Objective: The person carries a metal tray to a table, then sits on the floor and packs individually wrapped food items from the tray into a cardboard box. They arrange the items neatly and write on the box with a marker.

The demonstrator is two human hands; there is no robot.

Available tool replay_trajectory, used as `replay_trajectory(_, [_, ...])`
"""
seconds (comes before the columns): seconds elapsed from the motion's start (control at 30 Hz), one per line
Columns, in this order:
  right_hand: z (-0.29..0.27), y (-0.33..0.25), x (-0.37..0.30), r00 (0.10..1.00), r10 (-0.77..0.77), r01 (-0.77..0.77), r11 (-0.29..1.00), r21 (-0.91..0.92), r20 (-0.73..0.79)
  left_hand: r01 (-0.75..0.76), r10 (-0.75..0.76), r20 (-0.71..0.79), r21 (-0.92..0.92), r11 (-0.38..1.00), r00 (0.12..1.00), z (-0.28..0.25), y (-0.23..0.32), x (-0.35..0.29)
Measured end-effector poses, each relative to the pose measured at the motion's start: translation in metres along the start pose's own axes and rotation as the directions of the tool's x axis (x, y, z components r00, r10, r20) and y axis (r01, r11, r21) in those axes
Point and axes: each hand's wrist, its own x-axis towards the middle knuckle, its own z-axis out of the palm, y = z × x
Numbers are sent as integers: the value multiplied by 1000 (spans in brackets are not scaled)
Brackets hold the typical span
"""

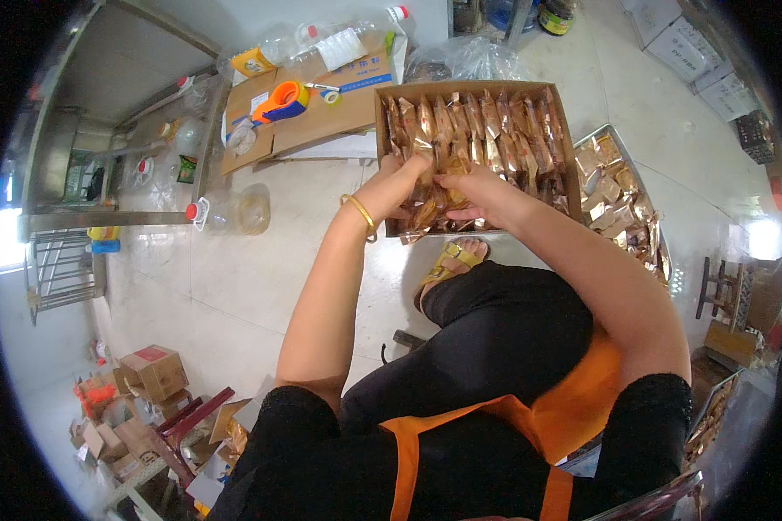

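Note:
A cardboard box [572, 169] stands on the floor in front of me, packed with upright gold foil packets [495, 143] in rows. Both of my hands reach into its near left part. My left hand [401, 181] closes around gold packets at the left end, its fingertips partly hidden among them. Just beside it, my right hand [480, 193] has its fingers closed on the packets between the two hands, thumb side toward the left. Right of the box, a metal tray [639, 187] holds a loose heap of similar gold packets.
Flattened cardboard [321, 122] lies at the back left, with an orange tape dispenser [285, 100] on it. Clear plastic bottles [235, 213] lie left of it. Stacked cartons [682, 48] stand far right; more boxes [152, 373] are at lower left. My sandalled foot [452, 260] is close to the box.

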Motion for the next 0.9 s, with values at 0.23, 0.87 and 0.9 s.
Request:
replay_trajectory(0.23, [3, 2, 0, 989, -130, 128, 991, -23, -74, -153, 124, -146, -211, 965, 981, 2, -36, 18])
replay_trajectory(0.87, [-25, -36, -8, 974, -225, 224, 958, -180, 16, 147, -141, 67, -105, 984, 988, 17, -98, 78])
replay_trajectory(0.9, [-31, -42, -15, 970, -241, 236, 959, -154, -13, 249, -195, 162, -454, 855, 967, 16, -91, 76])
